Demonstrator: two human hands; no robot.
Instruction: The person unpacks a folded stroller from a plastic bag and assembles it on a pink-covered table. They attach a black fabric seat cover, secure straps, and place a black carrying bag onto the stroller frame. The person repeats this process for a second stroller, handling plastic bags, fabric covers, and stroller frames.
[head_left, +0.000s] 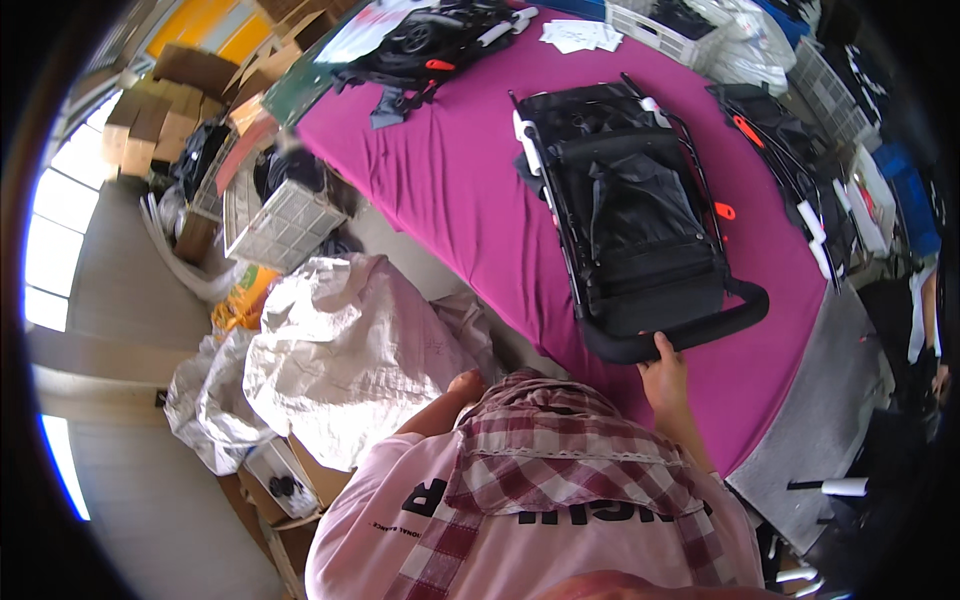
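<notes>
A folded stroller frame with black fabric lies on the purple cloth, in front of me and slightly to the right. Its near end carries a curved, black padded bar. My right hand grips that bar, thumb on top and the other fingers hidden beneath. Down by my waist, my left hand rests beside the checked apron, next to a big white woven sack. The left fingers are small and mostly hidden, so what they do is unclear.
Purple cloth covers the table. Another black stroller frame lies at its far left, and black parts with red and white pieces lie at the right. Plastic crates and cardboard boxes stand left. White papers lie far back.
</notes>
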